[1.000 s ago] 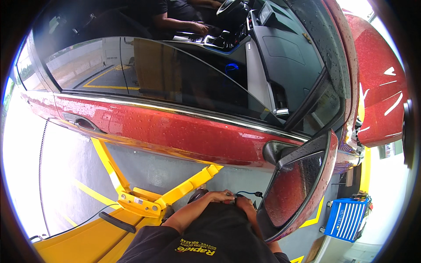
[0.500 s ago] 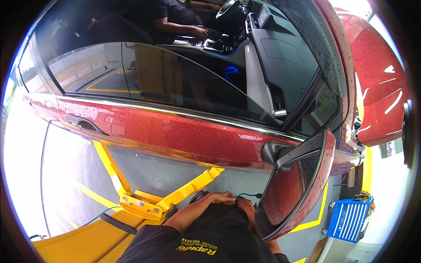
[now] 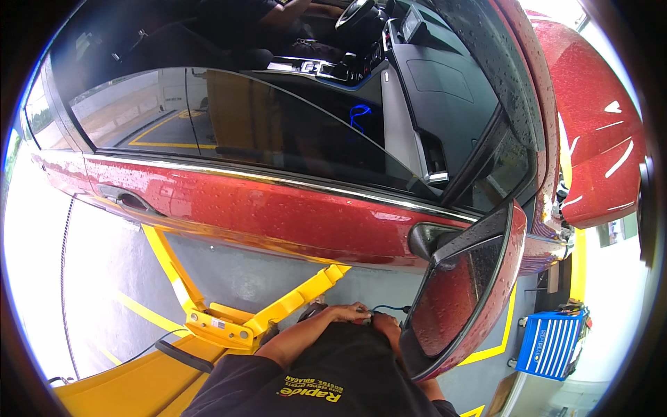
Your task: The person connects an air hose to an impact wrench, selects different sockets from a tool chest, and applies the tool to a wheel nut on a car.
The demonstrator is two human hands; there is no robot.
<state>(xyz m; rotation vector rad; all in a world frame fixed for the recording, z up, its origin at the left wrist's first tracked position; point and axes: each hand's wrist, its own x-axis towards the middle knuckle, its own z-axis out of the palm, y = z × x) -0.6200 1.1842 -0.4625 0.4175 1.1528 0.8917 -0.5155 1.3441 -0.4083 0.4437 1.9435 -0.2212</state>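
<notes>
Both hands meet at my waist, close in front of my dark shirt (image 3: 333,361). My left hand (image 3: 349,313) is closed, its fingers pinched round something small that I cannot make out. Right beside it, my right hand (image 3: 386,324) also looks closed; the shirt and the side mirror hide part of that hand and forearm. A thin dark-blue cable (image 3: 389,306) arcs from beside the hands to a dark end next to the mirror. The red car's wet side mirror (image 3: 451,299) juts out over my right arm, and the red door (image 3: 292,215) stands just beyond my hands.
A yellow lift arm (image 3: 299,299) reaches under the car from the left. A blue tool cabinet (image 3: 550,345) is at the right. Through the car window, a person (image 3: 281,14) sits near the steering wheel (image 3: 354,12); blue light glows below the dash. The red bonnet (image 3: 590,118) is raised.
My view has shifted slightly, so the car and lift sit a little further left. The person inside has drawn a hand back from the centre console. My hands stay together at my waist.
</notes>
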